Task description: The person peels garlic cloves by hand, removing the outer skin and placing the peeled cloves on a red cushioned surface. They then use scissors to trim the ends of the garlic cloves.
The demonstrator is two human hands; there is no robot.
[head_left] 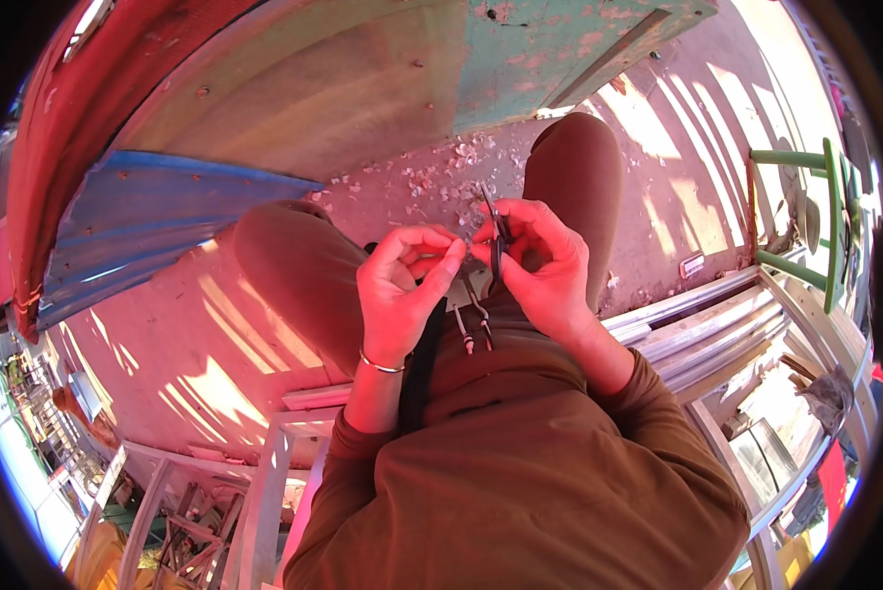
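My right hand (552, 261) holds a small pair of scissors (497, 258) with dark handles, blades pointing away from me. Its thumb and fingertips are bent around the handles. Close beside it, my left hand (402, 280) has thumb and forefinger pinched together, almost touching the right fingertips. Whatever lies in that pinch is too small to make out. A metal bangle (381, 365) circles my left wrist. Below the hands, drawstrings (464, 329) hang at the waist of my brown trousers (579, 177). Both hands are held over my lap, between my knees.
Small pale scraps (432, 184) litter the floor ahead. Large metal sheets, one blue (196, 211) and one pale green (559, 49), stand in front. At right are a green chair (831, 231) and stacked pale metal frames (707, 339). More frames (264, 482) lie at lower left.
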